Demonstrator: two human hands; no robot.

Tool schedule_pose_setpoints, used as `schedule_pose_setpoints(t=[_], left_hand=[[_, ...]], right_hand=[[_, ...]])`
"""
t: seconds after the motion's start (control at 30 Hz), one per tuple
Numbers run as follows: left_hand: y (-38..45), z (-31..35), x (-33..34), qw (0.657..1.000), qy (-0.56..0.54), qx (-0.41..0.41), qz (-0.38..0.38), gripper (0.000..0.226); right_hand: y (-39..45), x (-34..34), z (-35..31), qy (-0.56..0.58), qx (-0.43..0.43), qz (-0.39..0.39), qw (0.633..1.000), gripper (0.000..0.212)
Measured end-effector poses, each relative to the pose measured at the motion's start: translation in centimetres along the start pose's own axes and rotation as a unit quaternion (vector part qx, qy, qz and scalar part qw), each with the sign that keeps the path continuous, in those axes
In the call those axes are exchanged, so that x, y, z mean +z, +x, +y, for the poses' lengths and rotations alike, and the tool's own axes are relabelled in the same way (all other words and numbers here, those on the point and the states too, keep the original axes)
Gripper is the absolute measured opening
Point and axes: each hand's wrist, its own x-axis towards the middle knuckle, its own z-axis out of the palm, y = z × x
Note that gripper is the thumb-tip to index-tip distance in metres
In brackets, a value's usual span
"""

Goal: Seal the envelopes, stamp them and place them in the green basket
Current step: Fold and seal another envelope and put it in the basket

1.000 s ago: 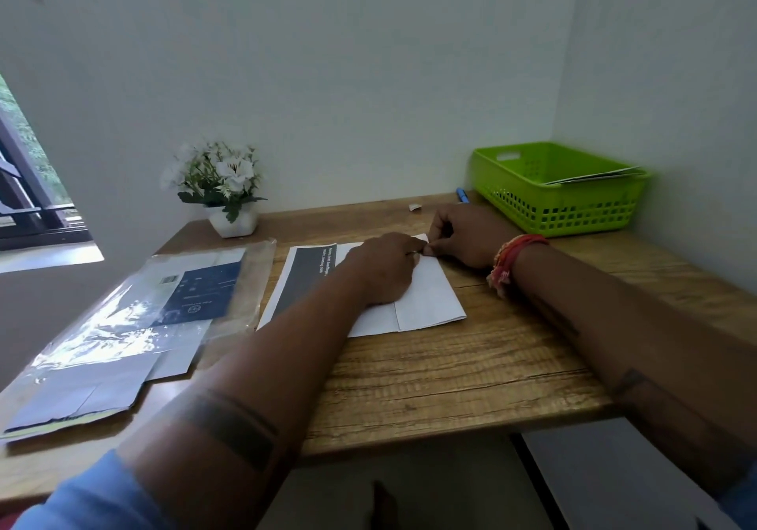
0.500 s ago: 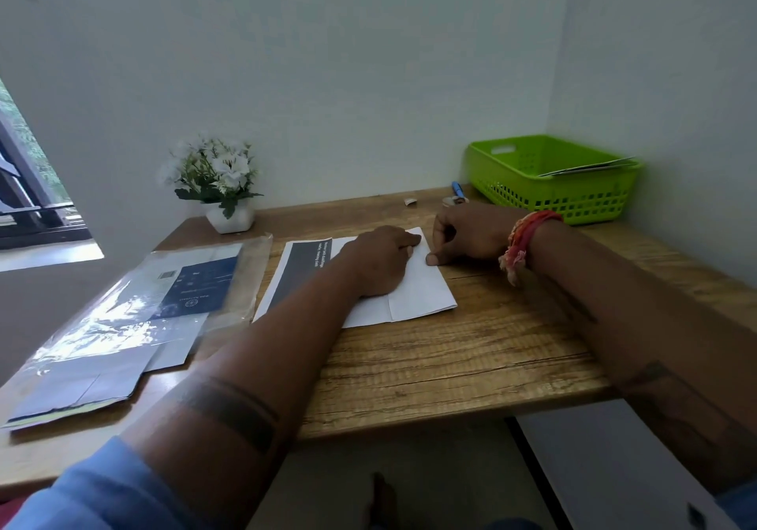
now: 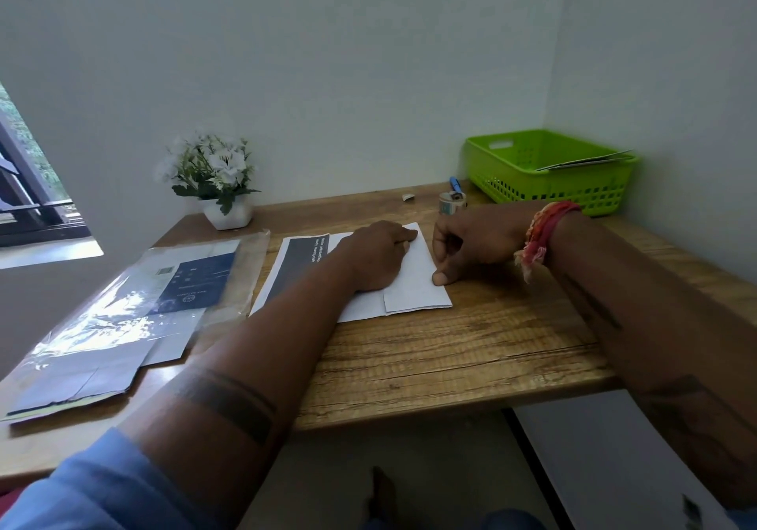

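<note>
Two hands on envelope | left hand flat, fingers straight | right hand fingers curled, thumb pressing edge

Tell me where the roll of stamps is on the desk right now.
In the head view, the small roll stands at the far right of the desk, just left of the green basket, beside a blue pen and just beyond the right hand.

Dim, cool and flat overall. Daylight entering from the window at far left. Strong white glare on the plastic sleeve. Soft shadows on the tabletop. Wide-angle bending at the edges; flowers slightly soft.
</note>
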Motion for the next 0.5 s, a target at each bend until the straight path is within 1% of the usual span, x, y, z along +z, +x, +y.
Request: schedule_pose_setpoints(t=[0.3,0.5], left_hand=[[0.0,0.0,0.0,1.000,0.003,-0.001,0.002,0.043],[0.0,0.0,0.0,1.000,0.004,-0.002,-0.002,0.043]], right_hand=[[-0.9,0.0,0.1,0.009,-0.002,-0.041,0.999,0.052],[-1.4,-0.3,0.1,0.008,-0.008,-0.069,0.998,0.070]])
